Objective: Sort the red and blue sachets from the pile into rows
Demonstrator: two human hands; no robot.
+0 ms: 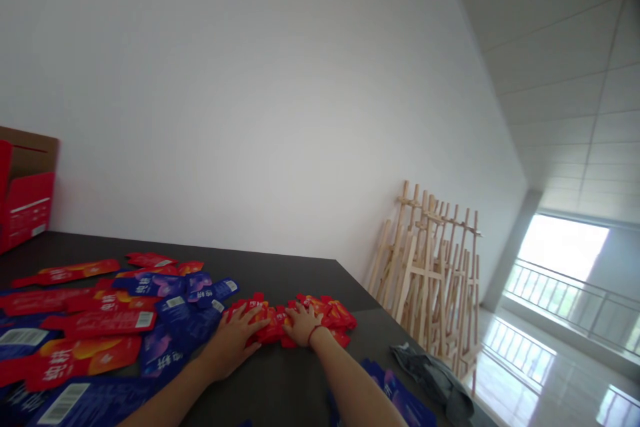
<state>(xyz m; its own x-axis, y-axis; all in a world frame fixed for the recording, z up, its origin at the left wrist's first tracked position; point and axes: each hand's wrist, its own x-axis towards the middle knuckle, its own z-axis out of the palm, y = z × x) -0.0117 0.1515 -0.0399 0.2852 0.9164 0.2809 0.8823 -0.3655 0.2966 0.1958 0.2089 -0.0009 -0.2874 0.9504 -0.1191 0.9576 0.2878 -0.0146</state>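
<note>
My left hand (236,341) lies with its fingers spread on small red packets (256,301) near the middle of the dark table. Beside it, my right hand (302,324) also rests flat, fingers apart, on a heap of red packets (336,313) with orange print. A thin red band circles my right wrist. Close to the left hand's outer side are blue packets (187,320) with white barcode labels. How many red packets lie beneath my palms is hidden.
Red packets (90,357) and blue ones overlap across the table's left side. A red cardboard box (30,207) stands at the far left. More blue packets (395,397) and a grey cloth (437,377) lie at right. Wooden easels (430,273) lean against the wall beyond the table.
</note>
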